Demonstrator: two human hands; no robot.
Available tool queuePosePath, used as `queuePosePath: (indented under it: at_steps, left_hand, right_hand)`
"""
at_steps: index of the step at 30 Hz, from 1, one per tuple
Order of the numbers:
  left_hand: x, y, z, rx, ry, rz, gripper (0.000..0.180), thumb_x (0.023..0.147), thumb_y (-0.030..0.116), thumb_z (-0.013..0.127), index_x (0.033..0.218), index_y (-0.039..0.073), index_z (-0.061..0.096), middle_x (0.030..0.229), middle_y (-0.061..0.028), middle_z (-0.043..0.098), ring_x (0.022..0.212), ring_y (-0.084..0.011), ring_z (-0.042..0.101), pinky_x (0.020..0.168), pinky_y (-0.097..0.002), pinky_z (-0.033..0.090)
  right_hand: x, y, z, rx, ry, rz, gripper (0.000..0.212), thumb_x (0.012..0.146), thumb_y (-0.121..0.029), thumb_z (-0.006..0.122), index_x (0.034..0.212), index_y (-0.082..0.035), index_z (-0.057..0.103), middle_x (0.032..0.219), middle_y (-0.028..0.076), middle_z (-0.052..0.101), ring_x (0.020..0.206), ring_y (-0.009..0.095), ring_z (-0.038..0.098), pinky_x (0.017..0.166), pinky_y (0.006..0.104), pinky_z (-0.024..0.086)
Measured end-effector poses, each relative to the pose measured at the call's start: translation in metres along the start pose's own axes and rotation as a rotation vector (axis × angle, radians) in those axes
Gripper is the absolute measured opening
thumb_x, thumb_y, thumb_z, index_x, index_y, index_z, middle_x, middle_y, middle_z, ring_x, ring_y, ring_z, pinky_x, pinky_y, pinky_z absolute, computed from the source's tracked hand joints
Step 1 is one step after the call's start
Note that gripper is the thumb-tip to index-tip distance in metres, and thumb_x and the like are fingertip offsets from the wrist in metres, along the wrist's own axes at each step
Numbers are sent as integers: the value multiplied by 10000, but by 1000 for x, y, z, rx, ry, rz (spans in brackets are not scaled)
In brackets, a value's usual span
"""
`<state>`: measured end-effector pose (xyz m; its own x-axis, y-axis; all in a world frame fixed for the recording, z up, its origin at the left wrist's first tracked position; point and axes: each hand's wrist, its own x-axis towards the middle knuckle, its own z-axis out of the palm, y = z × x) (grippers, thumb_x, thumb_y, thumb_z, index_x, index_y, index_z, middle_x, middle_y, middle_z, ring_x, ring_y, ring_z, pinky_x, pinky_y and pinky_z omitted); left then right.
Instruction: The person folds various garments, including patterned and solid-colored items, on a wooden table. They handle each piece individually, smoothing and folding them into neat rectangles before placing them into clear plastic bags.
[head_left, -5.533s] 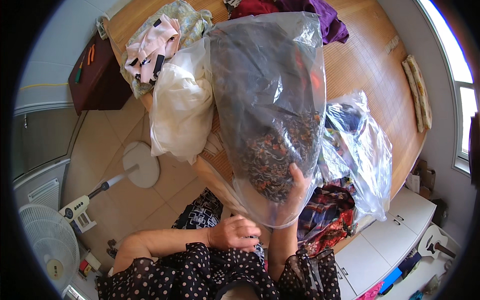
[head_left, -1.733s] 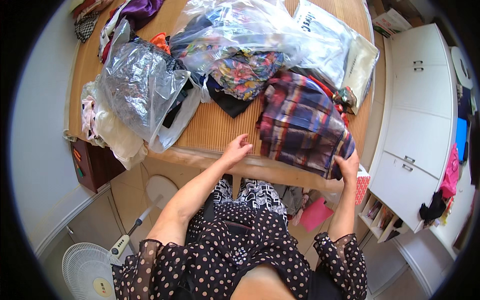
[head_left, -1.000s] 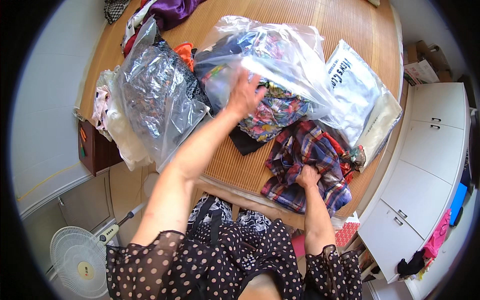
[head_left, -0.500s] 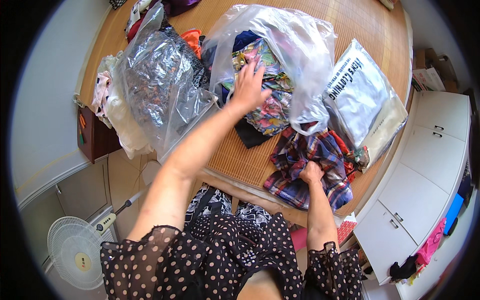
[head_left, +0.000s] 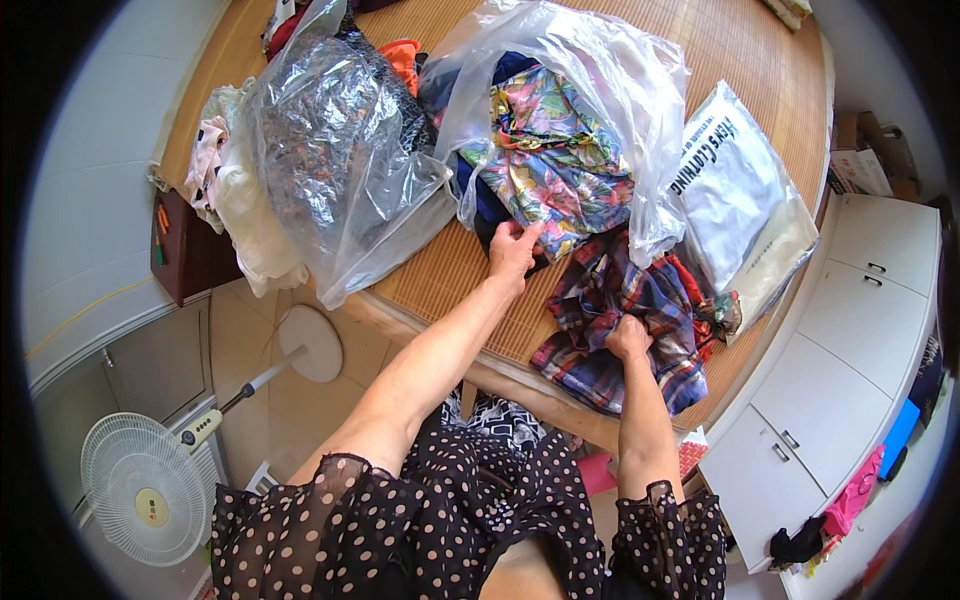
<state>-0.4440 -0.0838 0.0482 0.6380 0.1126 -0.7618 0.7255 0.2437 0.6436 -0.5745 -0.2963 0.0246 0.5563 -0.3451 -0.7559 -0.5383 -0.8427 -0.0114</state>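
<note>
My left hand (head_left: 512, 252) pinches the lower left edge of a colourful floral garment (head_left: 570, 170). That garment lies partly inside a large translucent plastic bag (head_left: 655, 70), among darker clothes. My right hand (head_left: 629, 338) is closed on a bunched plaid garment (head_left: 670, 360) in blue, red and white, just right and nearer to me. Red cloth pokes out at the plaid garment's right side. What lies under the floral garment is mostly hidden.
A clear plastic bag of dark clothes (head_left: 340, 150) lies at the left beside cream cloth (head_left: 250, 235). Packaged clothing (head_left: 735, 180) lies at the right. White cabinets (head_left: 810, 400) stand right of the mat-covered bed (head_left: 480, 320), and a fan (head_left: 145, 490) stands lower left.
My left hand has come down from the middle of the floral garment to its lower edge and taken hold. The floral garment lies spread flatter; my right hand stays on the plaid one.
</note>
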Motion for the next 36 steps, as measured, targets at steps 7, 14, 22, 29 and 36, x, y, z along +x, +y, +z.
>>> queuePosePath:
  at_steps: [7,14,22,29,36]
  left_hand:
    - [-25,0,-18,54,-413,-4,220,835,128,544,1030,29,526,898,-45,608,719,-119,574,639,-266,482]
    - [-76,-47,-77,-342,-483,-326,349,829,101,497,1164,5,467,1106,-96,589,972,-203,592,833,-360,492]
    - [-122,-38,-82,-590,-691,-573,420,814,178,476,1195,1,457,1122,-117,584,951,-249,602,724,-339,521]
    - [-156,-61,-67,-63,-857,-676,341,893,212,480,1184,35,497,1094,-92,603,953,-209,613,775,-314,506]
    - [-129,-96,-104,513,-772,-228,210,889,202,528,1022,41,547,932,-63,615,851,-132,606,716,-260,495]
  right_hand:
    - [0,1,0,10,-22,-6,400,643,-207,633,986,-2,628,1068,231,600,1035,376,561,856,462,449]
    - [-3,6,-5,46,-2,-41,435,624,-306,688,925,6,650,1026,237,612,1014,382,569,846,452,451]
    - [-72,-22,-12,1611,-450,-51,674,819,-488,595,1266,-29,385,1085,153,580,955,260,584,789,386,499]
    - [-102,-57,-20,2152,21,-496,521,772,29,530,1275,-15,403,1143,105,558,1009,206,564,897,337,447]
    - [-123,115,10,1897,524,-157,685,642,7,606,1294,-6,397,1157,125,554,1026,262,557,918,389,442]
